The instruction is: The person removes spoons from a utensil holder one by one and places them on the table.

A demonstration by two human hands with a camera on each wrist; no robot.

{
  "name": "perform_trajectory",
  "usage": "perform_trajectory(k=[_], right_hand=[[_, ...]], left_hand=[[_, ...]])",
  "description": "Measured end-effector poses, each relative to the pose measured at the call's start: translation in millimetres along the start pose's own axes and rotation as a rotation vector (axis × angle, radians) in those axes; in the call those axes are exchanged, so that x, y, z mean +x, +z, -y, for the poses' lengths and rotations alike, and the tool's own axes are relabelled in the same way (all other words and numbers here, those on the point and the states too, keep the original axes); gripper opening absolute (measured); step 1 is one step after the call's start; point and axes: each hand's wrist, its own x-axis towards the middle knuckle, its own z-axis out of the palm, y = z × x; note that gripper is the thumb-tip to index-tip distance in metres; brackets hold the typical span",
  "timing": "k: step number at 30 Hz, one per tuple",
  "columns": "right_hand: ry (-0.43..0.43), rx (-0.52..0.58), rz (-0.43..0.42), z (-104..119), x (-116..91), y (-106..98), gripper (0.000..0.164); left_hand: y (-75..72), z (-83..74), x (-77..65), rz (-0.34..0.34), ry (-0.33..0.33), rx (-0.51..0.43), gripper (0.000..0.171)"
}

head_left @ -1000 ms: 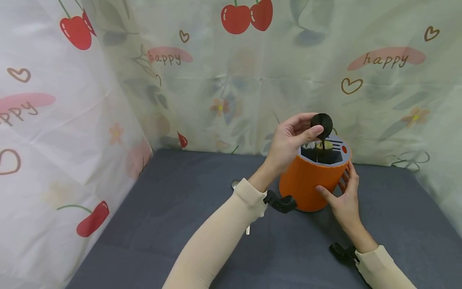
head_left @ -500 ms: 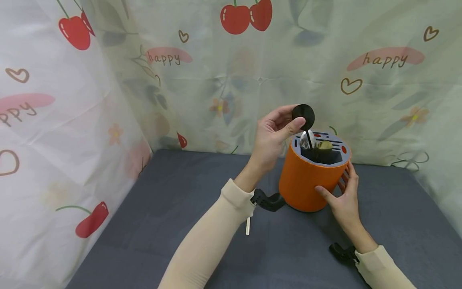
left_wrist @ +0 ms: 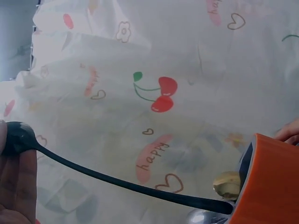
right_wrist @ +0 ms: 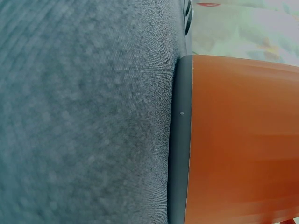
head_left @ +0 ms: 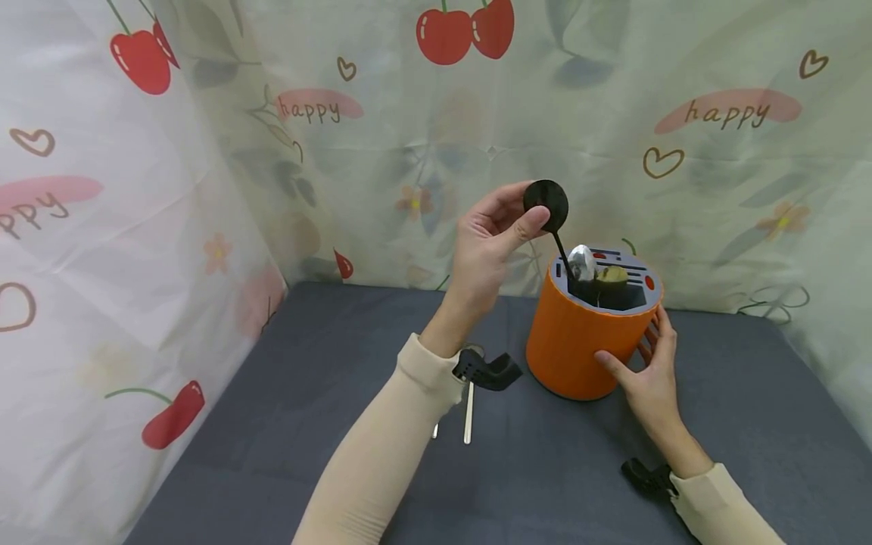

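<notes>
My left hand (head_left: 480, 246) pinches a black spoon (head_left: 555, 203) by its bowl, between thumb and fingers. The spoon's long thin handle slants down to the opening of an orange utensil holder (head_left: 579, 341); in the left wrist view the tip of the black handle (left_wrist: 117, 182) is at the holder's rim. A silver spoon (head_left: 581, 263) and a gold spoon (head_left: 612, 275) stand in the holder, bowls up. My right hand (head_left: 650, 382) grips the holder's right side, thumb in front and fingers behind. In the right wrist view the orange wall (right_wrist: 243, 140) fills the right side.
Silver cutlery (head_left: 468, 416) lies on the dark grey cloth (head_left: 306, 378), partly hidden under my left wrist. The holder's grey top (head_left: 640, 269) has narrow slots. A printed curtain (head_left: 381, 189) hangs behind and to the left.
My left hand has moved left and up with the black spoon, so its handle slants more. More of the holder's opening and the silver spoon show. My right hand and the holder stay put.
</notes>
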Motion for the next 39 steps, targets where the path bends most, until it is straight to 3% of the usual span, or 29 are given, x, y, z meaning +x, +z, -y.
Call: perform_trajectory(k=[12, 23, 30, 39], right_hand=[[-0.005, 0.002, -0.004, -2, 1, -1, 0.106], [0.003, 0.003, -0.001, -1, 0, -1, 0.104], [0.013, -0.002, 0.008, 0, -1, 1, 0.103], [0.019, 0.002, 0.008, 1, -1, 0, 0.102]], left_hand=[[-10.4, -15.4, 1.8, 0.035, 0.06, 0.052, 0.033], [-32.1, -13.2, -0.3, 0.018, 0.019, 0.111, 0.032], [-52.3, -7.9, -4.9, 0.012, -0.024, 0.137, 0.031], [-82.2, -0.8, -12.8, -0.023, -0.025, 0.202, 0.031]])
